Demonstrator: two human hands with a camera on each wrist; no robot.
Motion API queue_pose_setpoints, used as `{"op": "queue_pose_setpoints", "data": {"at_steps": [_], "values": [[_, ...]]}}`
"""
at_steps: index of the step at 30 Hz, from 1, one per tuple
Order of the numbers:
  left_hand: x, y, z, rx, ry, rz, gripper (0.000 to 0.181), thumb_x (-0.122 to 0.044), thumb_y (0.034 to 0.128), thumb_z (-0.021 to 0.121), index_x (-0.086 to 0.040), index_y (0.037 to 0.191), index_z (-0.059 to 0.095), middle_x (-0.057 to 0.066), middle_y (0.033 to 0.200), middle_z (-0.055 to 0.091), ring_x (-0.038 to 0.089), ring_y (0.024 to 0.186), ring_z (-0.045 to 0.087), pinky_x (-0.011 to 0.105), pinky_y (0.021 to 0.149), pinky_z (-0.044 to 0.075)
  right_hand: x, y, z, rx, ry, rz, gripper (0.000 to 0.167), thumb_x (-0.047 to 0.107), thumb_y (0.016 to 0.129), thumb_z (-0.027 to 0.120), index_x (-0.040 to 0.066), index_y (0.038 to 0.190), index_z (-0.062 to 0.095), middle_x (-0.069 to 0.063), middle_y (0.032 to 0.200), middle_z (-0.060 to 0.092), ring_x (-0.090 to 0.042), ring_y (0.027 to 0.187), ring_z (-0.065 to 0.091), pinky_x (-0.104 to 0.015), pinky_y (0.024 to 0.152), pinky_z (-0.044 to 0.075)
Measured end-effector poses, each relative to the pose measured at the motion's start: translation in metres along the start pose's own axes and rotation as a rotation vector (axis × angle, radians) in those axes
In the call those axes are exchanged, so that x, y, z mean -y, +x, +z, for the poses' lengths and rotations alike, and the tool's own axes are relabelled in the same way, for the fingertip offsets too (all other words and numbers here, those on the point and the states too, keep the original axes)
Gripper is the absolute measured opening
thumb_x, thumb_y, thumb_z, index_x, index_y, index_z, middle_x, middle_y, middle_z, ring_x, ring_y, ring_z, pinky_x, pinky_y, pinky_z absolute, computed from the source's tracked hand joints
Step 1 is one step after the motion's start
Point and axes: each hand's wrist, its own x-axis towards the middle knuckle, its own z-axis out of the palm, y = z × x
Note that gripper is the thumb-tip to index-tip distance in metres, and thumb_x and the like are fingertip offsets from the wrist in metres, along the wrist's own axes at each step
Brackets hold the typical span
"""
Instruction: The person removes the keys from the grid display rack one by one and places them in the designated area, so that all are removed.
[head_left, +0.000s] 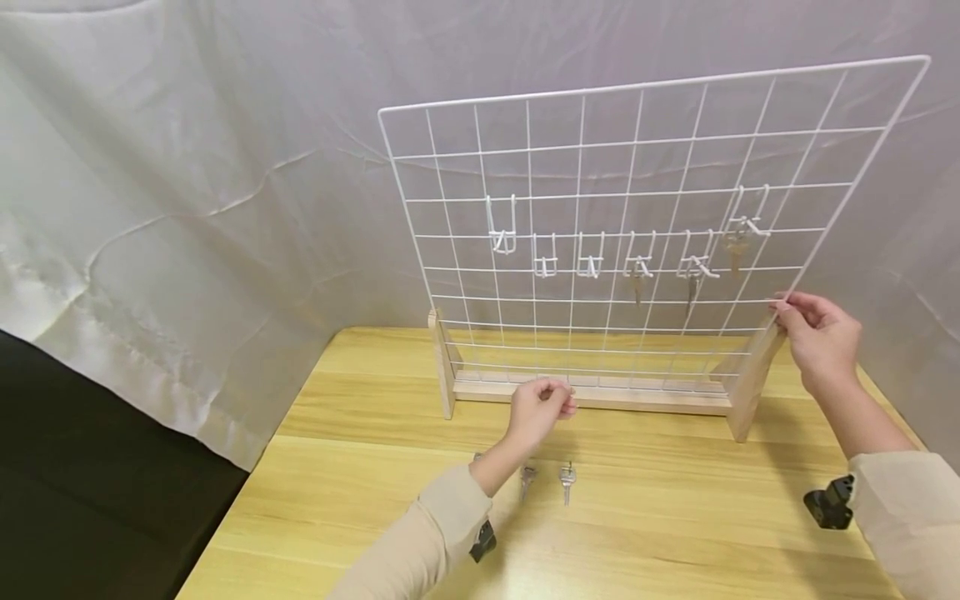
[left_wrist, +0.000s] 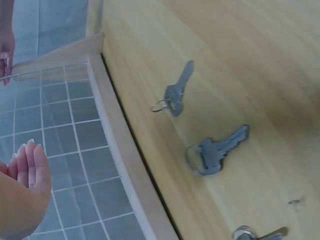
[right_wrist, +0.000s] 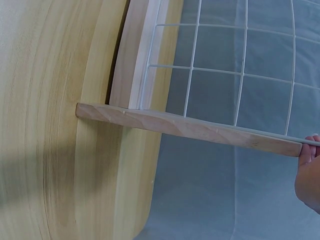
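My right hand (head_left: 823, 337) pinches the right edge of a white wire grid panel (head_left: 652, 84) just above its wooden side support (head_left: 752, 392). In the right wrist view, its fingertips touch the wire at the support's end. The left hand (head_left: 538, 410) hovers before the grid's lower edge, fingers loosely bent; no object shows in it. Below it, a key (head_left: 567, 475) and another key (head_left: 528, 479) lie on the table, each with a small ring in the left wrist view. A third key (left_wrist: 260, 236) is partly cut off there.
Several white hooks, among them an upper-left hook (head_left: 502, 237), hang across the grid. Keys hang on the three right-hand hooks, including a brass-coloured key (head_left: 737, 247). A wooden base bar (head_left: 645, 399) joins the supports on the wooden table (head_left: 337, 475). Grey cloth (head_left: 247, 167) hangs behind.
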Motion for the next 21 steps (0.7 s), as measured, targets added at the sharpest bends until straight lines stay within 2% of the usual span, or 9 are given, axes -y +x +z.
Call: {"op": "queue_pose_setpoints", "data": {"at_steps": [2, 7, 10, 12, 14, 21], "values": [[0.003, 0.006, 0.002, -0.003, -0.021, 0.002, 0.017, 0.000, 0.0889, 0.052, 0.013, 0.091, 0.063, 0.030, 0.085, 0.066, 0.031, 0.073, 0.068, 0.028, 0.067, 0.059, 0.000, 0.000, 0.000, -0.003, -0.005, 0.003, 0.031, -0.007, 0.088, 0.051, 0.016, 0.079, 0.069, 0.014, 0.071, 0.071, 0.006, 0.063, 0.063, -0.004, 0.057, 0.049], [-0.007, 0.014, 0.005, -0.015, -0.050, 0.047, 0.018, -0.005, 0.0886, 0.057, 0.011, 0.090, 0.063, 0.027, 0.085, 0.067, 0.026, 0.072, 0.068, 0.028, 0.068, 0.059, 0.000, 0.001, -0.001, -0.004, -0.011, 0.015, 0.032, -0.006, 0.088, 0.051, 0.018, 0.078, 0.068, 0.015, 0.072, 0.070, 0.006, 0.064, 0.064, -0.004, 0.058, 0.049], [-0.013, 0.015, 0.005, -0.016, -0.045, 0.107, 0.018, -0.008, 0.0879, 0.059, 0.010, 0.088, 0.063, 0.022, 0.082, 0.068, 0.019, 0.069, 0.068, 0.026, 0.067, 0.059, 0.000, 0.001, -0.001, 0.000, 0.001, 0.011, 0.032, -0.007, 0.088, 0.051, 0.018, 0.078, 0.069, 0.014, 0.072, 0.071, 0.005, 0.064, 0.064, -0.004, 0.058, 0.050], [-0.017, 0.015, 0.005, -0.009, -0.025, 0.168, 0.018, -0.011, 0.0885, 0.059, 0.007, 0.087, 0.064, 0.017, 0.079, 0.069, 0.014, 0.068, 0.067, 0.023, 0.066, 0.058, 0.000, 0.001, -0.001, 0.001, 0.011, 0.005, 0.033, -0.008, 0.088, 0.051, 0.018, 0.078, 0.069, 0.014, 0.072, 0.071, 0.005, 0.064, 0.064, -0.005, 0.058, 0.050], [-0.021, 0.016, 0.006, -0.007, -0.018, 0.204, 0.019, -0.011, 0.0887, 0.059, 0.007, 0.087, 0.064, 0.016, 0.079, 0.069, 0.013, 0.068, 0.067, 0.022, 0.066, 0.058, -0.001, 0.001, -0.001, 0.002, 0.016, 0.000, 0.033, -0.008, 0.088, 0.051, 0.017, 0.078, 0.069, 0.013, 0.072, 0.071, 0.005, 0.065, 0.065, -0.005, 0.059, 0.050], [-0.036, 0.025, 0.014, -0.054, 0.014, 0.163, 0.018, -0.010, 0.0872, 0.061, 0.006, 0.094, 0.065, 0.022, 0.087, 0.069, 0.023, 0.075, 0.068, 0.020, 0.068, 0.057, -0.002, 0.001, -0.001, 0.003, 0.012, -0.001, 0.032, -0.007, 0.088, 0.052, 0.017, 0.079, 0.069, 0.013, 0.073, 0.071, 0.004, 0.065, 0.065, -0.005, 0.059, 0.050]]}}
